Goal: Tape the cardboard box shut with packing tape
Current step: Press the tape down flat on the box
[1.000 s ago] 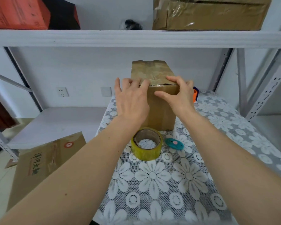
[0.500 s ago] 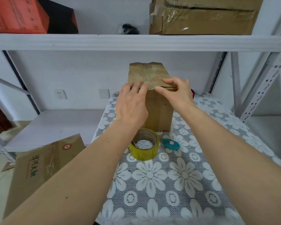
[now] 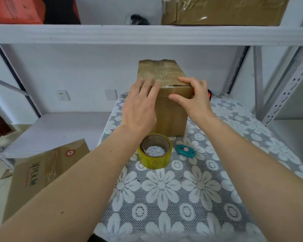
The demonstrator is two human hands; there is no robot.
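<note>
A tall brown cardboard box (image 3: 171, 117) stands upright on the lace-covered table (image 3: 164, 189), its top covered with shiny packing tape. My left hand (image 3: 140, 105) lies with straight fingers pressed on the left part of the box's top front edge. My right hand (image 3: 194, 96) holds the right front corner, fingers curled over the top edge and thumb on the front face. A yellowish roll of packing tape (image 3: 154, 154) lies flat just in front of the box, under my left wrist. A teal box cutter (image 3: 184, 151) lies to the right of the roll.
A white shelf board (image 3: 147, 34) runs overhead with a taped carton (image 3: 226, 11) and an orange box (image 3: 16, 9) on it. Metal uprights (image 3: 287, 88) stand at the right. A printed cardboard box (image 3: 42, 173) leans low at the left. An orange-and-blue object (image 3: 209, 94) peeks out behind the box.
My left fingers have slid down to the top front edge. My right thumb has dropped from the top edge onto the front face. The box, roll and cutter have stayed put.
</note>
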